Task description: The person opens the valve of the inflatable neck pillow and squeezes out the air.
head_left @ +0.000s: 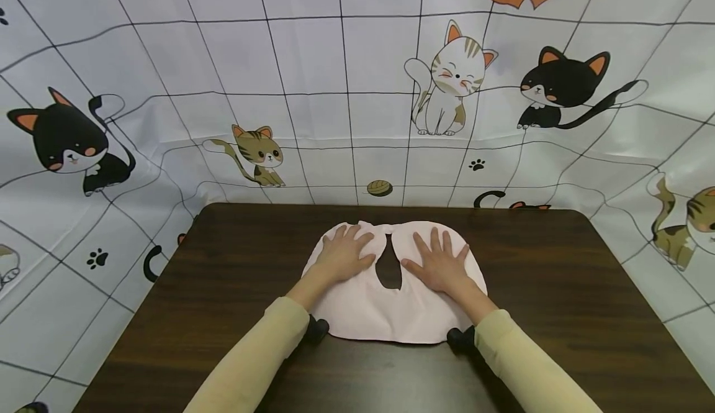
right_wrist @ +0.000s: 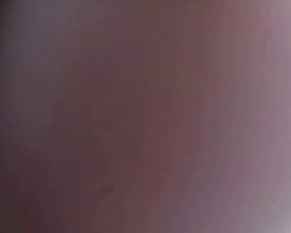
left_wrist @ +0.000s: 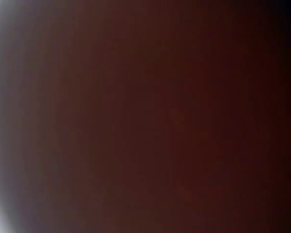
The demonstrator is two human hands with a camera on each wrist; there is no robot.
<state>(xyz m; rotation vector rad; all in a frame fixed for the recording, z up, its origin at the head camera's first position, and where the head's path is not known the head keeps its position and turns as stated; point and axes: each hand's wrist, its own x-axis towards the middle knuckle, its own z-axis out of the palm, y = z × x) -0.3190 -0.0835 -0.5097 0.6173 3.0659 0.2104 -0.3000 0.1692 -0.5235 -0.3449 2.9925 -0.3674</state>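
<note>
A pale pink cloth bib [head_left: 385, 317] lies spread on the dark wooden table, its rounded lower part toward me. Between its two upper lobes is a teardrop-shaped neck opening, through which the dark tabletop shows. My left hand [head_left: 343, 258] rests palm down on the left lobe, fingers spread. On the right lobe my right hand [head_left: 441, 265] lies the same way, its fingers pointing to the far edge. Both wrist views are dark and blurred, with no distinct object in them.
The brown table [head_left: 558, 289] extends to both sides of the bib. Behind and beside it hangs a white grid-patterned sheet [head_left: 313, 59] printed with cartoon cats. Dark wrist cameras [head_left: 462, 340] sit under both wrists, by the bib's near corners.
</note>
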